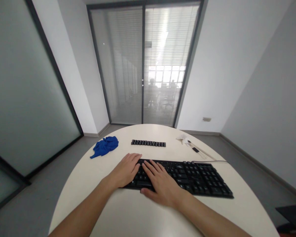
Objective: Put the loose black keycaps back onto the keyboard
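A black keyboard [202,177] lies across the middle of the round table, its far left keys partly hidden under my hands. My left hand [127,169] rests over the keyboard's left end, fingers extended close together toward the far edge and the thumb on the keys. Beside it, my right hand [162,186] lies over the left part of the keys. Its fingers are stretched forward, and the thumb reaches out by the near edge. Beyond the keyboard, several loose black keycaps [148,143] stand in a row. No object shows in either hand.
A crumpled blue cloth [105,146] lies at the far left of the pale table [123,214]. On the right are a thin wire tool with a black grip [195,149] and a white tuft [183,139]. The keyboard's cable [212,161] runs off the right edge.
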`<state>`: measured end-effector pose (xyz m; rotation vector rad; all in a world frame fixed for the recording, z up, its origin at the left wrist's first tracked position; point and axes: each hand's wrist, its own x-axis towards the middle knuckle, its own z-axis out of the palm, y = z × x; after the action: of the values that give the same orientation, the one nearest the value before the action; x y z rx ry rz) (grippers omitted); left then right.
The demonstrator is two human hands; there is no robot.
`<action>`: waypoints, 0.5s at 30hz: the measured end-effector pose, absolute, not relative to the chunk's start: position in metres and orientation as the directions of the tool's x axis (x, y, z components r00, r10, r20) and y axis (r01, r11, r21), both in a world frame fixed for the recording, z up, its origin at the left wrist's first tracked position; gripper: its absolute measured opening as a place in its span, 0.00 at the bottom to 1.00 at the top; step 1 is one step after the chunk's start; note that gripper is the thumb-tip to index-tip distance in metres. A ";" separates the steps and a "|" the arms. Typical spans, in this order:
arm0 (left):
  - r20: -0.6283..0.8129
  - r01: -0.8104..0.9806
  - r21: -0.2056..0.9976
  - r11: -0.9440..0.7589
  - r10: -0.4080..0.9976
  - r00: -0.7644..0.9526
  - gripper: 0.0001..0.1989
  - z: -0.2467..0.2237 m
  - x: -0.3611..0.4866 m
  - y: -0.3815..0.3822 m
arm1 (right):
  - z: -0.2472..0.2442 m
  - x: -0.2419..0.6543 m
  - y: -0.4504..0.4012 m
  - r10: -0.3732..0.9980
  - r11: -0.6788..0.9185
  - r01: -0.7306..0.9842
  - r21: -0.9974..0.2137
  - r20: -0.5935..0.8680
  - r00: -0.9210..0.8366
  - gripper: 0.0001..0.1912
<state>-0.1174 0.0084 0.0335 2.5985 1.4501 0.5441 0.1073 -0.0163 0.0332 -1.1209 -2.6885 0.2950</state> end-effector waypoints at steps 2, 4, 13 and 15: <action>0.217 0.817 0.246 -0.522 0.851 0.478 0.24 0.028 -0.113 0.009 | 0.035 0.103 -0.014 0.718 0.686 0.669 -0.286 0.117 -0.686 0.47; 0.169 0.836 0.236 -0.496 0.868 0.467 0.26 0.024 -0.111 0.009 | 0.040 0.106 -0.014 0.721 0.680 0.669 -0.300 0.107 -0.685 0.48; 0.112 0.832 0.275 -0.483 0.875 0.471 0.28 0.023 -0.116 0.011 | 0.050 0.163 0.029 0.850 0.526 0.827 -0.198 0.082 -0.521 0.35; 0.105 0.826 0.280 -0.489 0.871 0.480 0.28 0.025 -0.116 0.012 | 0.054 0.168 0.050 0.876 0.482 0.865 -0.141 0.107 -0.471 0.28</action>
<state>-0.1164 0.0116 0.0247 2.5330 1.4700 0.3469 0.1683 0.0498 0.0538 -1.5162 -2.5590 0.1003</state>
